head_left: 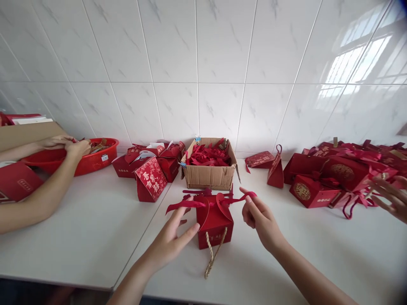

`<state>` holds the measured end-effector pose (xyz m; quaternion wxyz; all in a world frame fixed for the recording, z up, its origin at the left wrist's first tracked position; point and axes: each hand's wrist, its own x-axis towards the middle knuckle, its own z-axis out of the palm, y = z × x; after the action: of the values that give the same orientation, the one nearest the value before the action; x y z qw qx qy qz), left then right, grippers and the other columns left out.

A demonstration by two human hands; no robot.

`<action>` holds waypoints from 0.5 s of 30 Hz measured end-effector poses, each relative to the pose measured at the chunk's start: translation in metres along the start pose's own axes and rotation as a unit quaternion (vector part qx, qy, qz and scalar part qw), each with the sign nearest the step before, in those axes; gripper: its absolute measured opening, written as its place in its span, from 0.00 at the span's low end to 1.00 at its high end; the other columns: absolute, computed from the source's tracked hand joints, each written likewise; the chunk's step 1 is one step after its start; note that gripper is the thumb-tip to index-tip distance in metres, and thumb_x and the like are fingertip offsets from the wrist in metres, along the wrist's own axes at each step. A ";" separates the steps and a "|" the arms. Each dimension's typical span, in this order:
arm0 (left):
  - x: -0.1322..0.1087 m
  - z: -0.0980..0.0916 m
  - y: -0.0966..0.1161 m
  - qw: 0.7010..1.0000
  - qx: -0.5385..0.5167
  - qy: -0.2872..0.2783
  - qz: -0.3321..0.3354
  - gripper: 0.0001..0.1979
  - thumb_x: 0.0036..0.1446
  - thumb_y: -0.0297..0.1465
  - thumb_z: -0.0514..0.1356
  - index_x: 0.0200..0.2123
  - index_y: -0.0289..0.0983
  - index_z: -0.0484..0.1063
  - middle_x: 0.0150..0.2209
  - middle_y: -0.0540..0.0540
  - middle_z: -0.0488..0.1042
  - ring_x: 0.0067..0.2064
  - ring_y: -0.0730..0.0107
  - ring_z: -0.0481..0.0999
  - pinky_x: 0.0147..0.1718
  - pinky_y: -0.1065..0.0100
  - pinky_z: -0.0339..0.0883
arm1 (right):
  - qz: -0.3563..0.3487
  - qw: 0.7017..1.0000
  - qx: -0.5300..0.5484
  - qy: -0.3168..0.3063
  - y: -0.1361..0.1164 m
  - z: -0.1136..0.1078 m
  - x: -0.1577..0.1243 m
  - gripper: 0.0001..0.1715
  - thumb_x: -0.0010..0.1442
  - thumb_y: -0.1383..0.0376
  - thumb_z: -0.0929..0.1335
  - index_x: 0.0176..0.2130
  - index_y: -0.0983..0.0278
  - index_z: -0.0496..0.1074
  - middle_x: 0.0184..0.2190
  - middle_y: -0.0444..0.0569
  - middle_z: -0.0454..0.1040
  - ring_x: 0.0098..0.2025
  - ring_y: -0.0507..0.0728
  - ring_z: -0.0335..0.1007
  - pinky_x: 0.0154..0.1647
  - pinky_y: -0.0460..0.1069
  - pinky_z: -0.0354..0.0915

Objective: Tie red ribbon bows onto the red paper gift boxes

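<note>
A small red gift box (216, 222) stands upright in front of me, its curved top flaps folded together. A gold rope handle (210, 262) hangs down its near side. Red ribbon (235, 200) runs through the top, with one tail out to each side. My right hand (262, 220) pinches the right tail between thumb and forefinger. At the box's left side is my left hand (173, 235), fingers apart, with the thumb by the flap edge and the fingertips at the left ribbon tail (176, 206). More dark red pieces lie behind the box, partly hidden.
Behind stands a cardboard box (208, 177) of red ribbons. Finished-looking red boxes (151, 180) are grouped left, and a large pile of red boxes (337, 169) lies right. A co-worker's hands (78, 148) work over a red basin (108, 150); another person's hand (391, 195) reaches in at right.
</note>
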<state>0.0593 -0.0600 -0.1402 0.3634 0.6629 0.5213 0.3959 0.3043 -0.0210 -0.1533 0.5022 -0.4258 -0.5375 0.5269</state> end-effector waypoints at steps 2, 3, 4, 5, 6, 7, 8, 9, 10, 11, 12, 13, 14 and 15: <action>-0.001 -0.008 -0.004 0.999 -0.001 0.034 -0.009 0.24 0.58 0.43 0.57 0.57 0.45 0.63 0.60 0.41 0.65 0.62 0.54 0.62 0.58 0.54 0.62 | -0.025 0.999 0.011 0.020 -0.006 -0.003 0.001 0.25 0.63 0.49 0.61 0.52 0.60 0.63 0.23 0.40 0.60 0.22 0.50 0.49 0.24 0.47 0.48; -0.002 -0.013 -0.005 0.998 -0.019 0.057 -0.021 0.25 0.58 0.43 0.58 0.57 0.43 0.63 0.59 0.39 0.66 0.62 0.53 0.63 0.58 0.54 0.62 | -0.037 0.999 0.016 0.027 -0.010 -0.005 0.002 0.24 0.63 0.49 0.62 0.53 0.60 0.62 0.23 0.40 0.60 0.22 0.50 0.49 0.24 0.47 0.48; -0.002 -0.017 -0.005 0.995 -0.047 0.083 -0.035 0.28 0.57 0.44 0.59 0.58 0.42 0.61 0.59 0.38 0.66 0.62 0.52 0.63 0.57 0.54 0.62 | -0.047 0.998 0.021 0.031 -0.013 -0.006 0.003 0.24 0.63 0.50 0.63 0.53 0.60 0.62 0.24 0.40 0.60 0.22 0.49 0.49 0.24 0.47 0.49; -0.001 -0.021 -0.005 0.990 -0.082 0.108 -0.046 0.30 0.56 0.45 0.59 0.59 0.42 0.59 0.60 0.37 0.64 0.61 0.51 0.64 0.57 0.53 0.63 | -0.056 0.998 0.025 0.034 -0.016 -0.008 0.003 0.23 0.63 0.51 0.63 0.53 0.59 0.62 0.24 0.40 0.61 0.22 0.49 0.49 0.24 0.47 0.49; -0.001 -0.026 -0.004 0.983 -0.122 0.125 -0.055 0.31 0.56 0.45 0.60 0.59 0.42 0.58 0.61 0.36 0.63 0.61 0.50 0.64 0.56 0.53 0.64 | -0.064 0.997 0.029 0.038 -0.018 -0.010 0.003 0.23 0.62 0.53 0.64 0.53 0.59 0.62 0.24 0.40 0.61 0.22 0.49 0.49 0.24 0.47 0.49; 0.001 -0.030 -0.002 0.976 -0.163 0.134 -0.058 0.31 0.55 0.45 0.60 0.59 0.42 0.58 0.61 0.36 0.62 0.60 0.49 0.65 0.54 0.53 0.65 | -0.074 0.996 0.032 0.043 -0.021 -0.011 0.003 0.22 0.62 0.54 0.65 0.53 0.59 0.62 0.24 0.40 0.61 0.23 0.49 0.50 0.24 0.47 0.49; 0.002 -0.033 0.001 0.968 -0.203 0.137 -0.056 0.29 0.55 0.45 0.61 0.57 0.41 0.60 0.60 0.36 0.63 0.59 0.49 0.66 0.53 0.53 0.67 | -0.085 0.995 0.031 0.049 -0.023 -0.013 0.003 0.22 0.62 0.55 0.65 0.53 0.59 0.62 0.25 0.40 0.61 0.23 0.49 0.51 0.25 0.47 0.50; 0.004 -0.037 0.005 0.960 -0.238 0.138 -0.050 0.26 0.54 0.44 0.62 0.53 0.41 0.63 0.57 0.38 0.66 0.58 0.49 0.67 0.50 0.54 0.69 | -0.096 0.993 0.027 0.056 -0.025 -0.014 0.003 0.22 0.62 0.56 0.66 0.53 0.58 0.63 0.25 0.40 0.61 0.24 0.49 0.51 0.25 0.47 0.50; 0.006 -0.041 0.009 0.953 -0.265 0.138 -0.042 0.21 0.53 0.43 0.63 0.47 0.40 0.67 0.53 0.40 0.69 0.56 0.49 0.69 0.47 0.56 0.70 | -0.107 0.992 0.019 0.067 -0.027 -0.016 0.003 0.21 0.62 0.56 0.66 0.53 0.58 0.63 0.25 0.40 0.60 0.24 0.49 0.51 0.25 0.47 0.51; 0.008 -0.045 0.014 0.949 -0.281 0.139 -0.033 0.17 0.53 0.42 0.64 0.41 0.39 0.69 0.48 0.42 0.72 0.54 0.51 0.70 0.44 0.59 0.71 | -0.119 0.990 0.010 0.079 -0.029 -0.017 0.003 0.20 0.62 0.56 0.65 0.53 0.58 0.64 0.24 0.40 0.58 0.24 0.49 0.50 0.25 0.46 0.50; 0.009 -0.048 0.019 0.947 -0.286 0.145 -0.022 0.13 0.53 0.41 0.64 0.36 0.39 0.70 0.44 0.44 0.73 0.52 0.54 0.71 0.41 0.63 0.71 | -0.130 0.987 0.001 0.093 -0.031 -0.019 0.004 0.19 0.62 0.56 0.65 0.51 0.59 0.65 0.22 0.39 0.57 0.24 0.49 0.50 0.25 0.46 0.50; 0.011 -0.052 0.024 0.947 -0.283 0.151 -0.013 0.11 0.54 0.39 0.64 0.32 0.38 0.70 0.42 0.46 0.73 0.50 0.58 0.71 0.39 0.66 0.69 | -0.139 0.985 -0.008 0.104 -0.033 -0.021 0.005 0.18 0.62 0.55 0.65 0.49 0.60 0.67 0.21 0.39 0.56 0.23 0.49 0.49 0.24 0.46 0.49; 0.013 -0.055 0.029 0.949 -0.274 0.157 -0.006 0.09 0.55 0.38 0.63 0.31 0.39 0.70 0.40 0.47 0.73 0.47 0.62 0.70 0.38 0.68 0.67 | -0.145 0.983 -0.014 0.114 -0.036 -0.022 0.007 0.17 0.62 0.53 0.65 0.47 0.61 0.69 0.20 0.39 0.54 0.23 0.49 0.48 0.23 0.46 0.48; 0.015 -0.058 0.035 0.951 -0.263 0.161 -0.002 0.08 0.56 0.37 0.62 0.32 0.39 0.71 0.39 0.48 0.73 0.44 0.65 0.69 0.37 0.69 0.66 | -0.149 0.981 -0.017 0.123 -0.039 -0.024 0.008 0.17 0.61 0.52 0.65 0.43 0.62 0.70 0.19 0.39 0.54 0.22 0.49 0.48 0.23 0.46 0.47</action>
<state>0.0234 -0.0484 -0.0819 0.4365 0.4707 0.4516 0.6196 0.3295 -0.0125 -0.1151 0.6300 -0.4113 -0.5379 0.3802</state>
